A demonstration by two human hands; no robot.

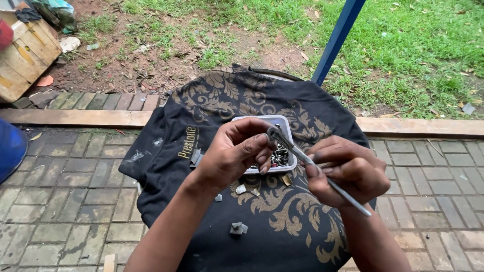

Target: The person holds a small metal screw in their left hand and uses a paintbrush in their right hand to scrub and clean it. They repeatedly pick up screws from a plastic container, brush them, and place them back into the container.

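Note:
My right hand is closed around the shaft of a slim metal wrench that slants from lower right up to the left. My left hand pinches the wrench's head with its fingertips. Both hands hover over a white rectangular tray holding several small dark metal parts. The tray rests on a black cloth with gold ornament spread over a round surface. Small grey bits lie loose on the cloth near my left forearm.
A blue metal pole rises behind the round surface. Grey paving bricks lie left and right, edged by a wooden beam. Grass and bare soil are beyond. A wooden crate stands far left, a blue object at the left edge.

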